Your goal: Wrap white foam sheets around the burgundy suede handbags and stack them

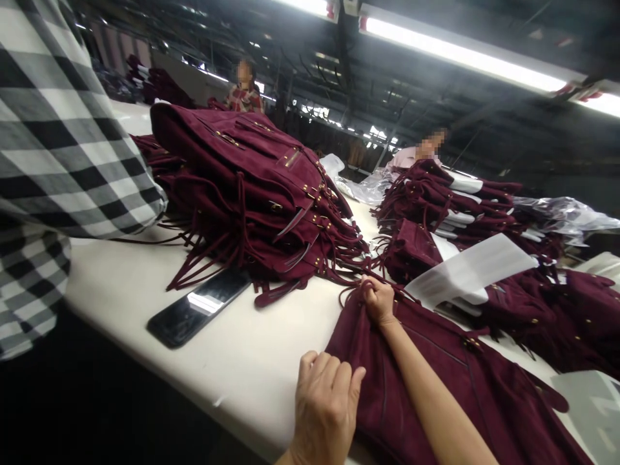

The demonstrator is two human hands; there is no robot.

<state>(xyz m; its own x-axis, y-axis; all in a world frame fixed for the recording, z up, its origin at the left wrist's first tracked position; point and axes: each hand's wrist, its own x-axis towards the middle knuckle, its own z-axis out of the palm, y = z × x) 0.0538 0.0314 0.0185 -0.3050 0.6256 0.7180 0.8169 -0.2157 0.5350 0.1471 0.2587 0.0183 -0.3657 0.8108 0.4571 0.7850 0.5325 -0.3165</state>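
Head view: pale table (271, 368) spans the frame and bears a heap of maroon bags (261, 161) at upper centre; one separate maroon bag (469, 381) lies at lower right, long axis seemingly slanting from frame centre toward the lower right corner. Left hand (325, 407), lower centre, is at that bag's left edge, fingers curled, grip on cloth impossible to tell; right hand (378, 301), smaller in frame and nearer the bag's upper-left end, holds gathered cloth there in closed fingers.

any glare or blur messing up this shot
Head view: white reflection across the smartphone; head view: long fluorescent tube blown out; head view: deep shadow below the work table; head view: distant ceiling hazier than the right hand.
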